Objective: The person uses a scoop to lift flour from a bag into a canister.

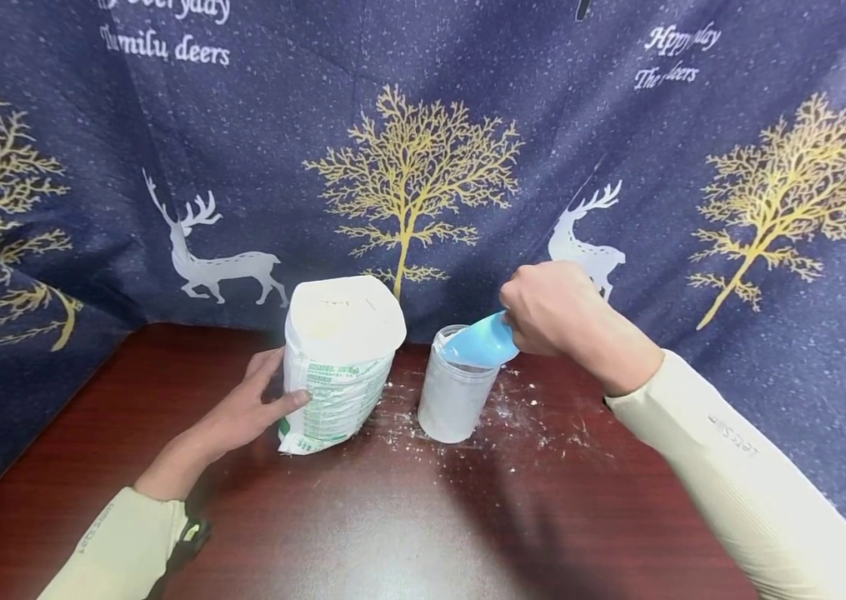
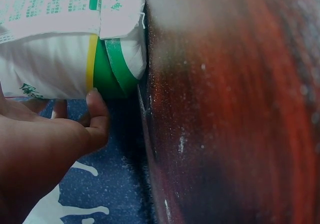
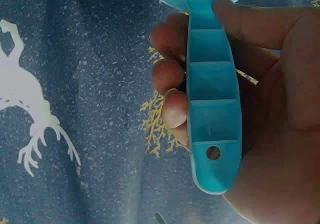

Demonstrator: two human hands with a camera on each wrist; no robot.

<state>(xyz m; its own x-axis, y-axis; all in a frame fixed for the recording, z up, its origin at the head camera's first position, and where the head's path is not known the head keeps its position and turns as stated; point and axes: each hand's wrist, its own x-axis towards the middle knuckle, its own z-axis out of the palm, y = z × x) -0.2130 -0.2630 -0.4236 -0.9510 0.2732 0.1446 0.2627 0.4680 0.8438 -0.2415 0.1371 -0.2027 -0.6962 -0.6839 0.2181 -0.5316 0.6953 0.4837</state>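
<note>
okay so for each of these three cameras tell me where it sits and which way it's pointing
Head: worn high, looking forward and down at the table; both forearms show, left hand on the flour bag, right hand tipping the blue scoop over the jar.
Left wrist: low and sideways; palm, fingers, bag's bottom edge.
Right wrist: along the palm; fingers around the scoop's handle.
Shared: the deer curtain appears in all three.

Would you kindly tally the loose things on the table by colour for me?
White with green print: 1, the flour bag.
Clear, dusted white: 1, the jar.
Blue: 1, the scoop, held over the jar.
Total: 3.
</note>
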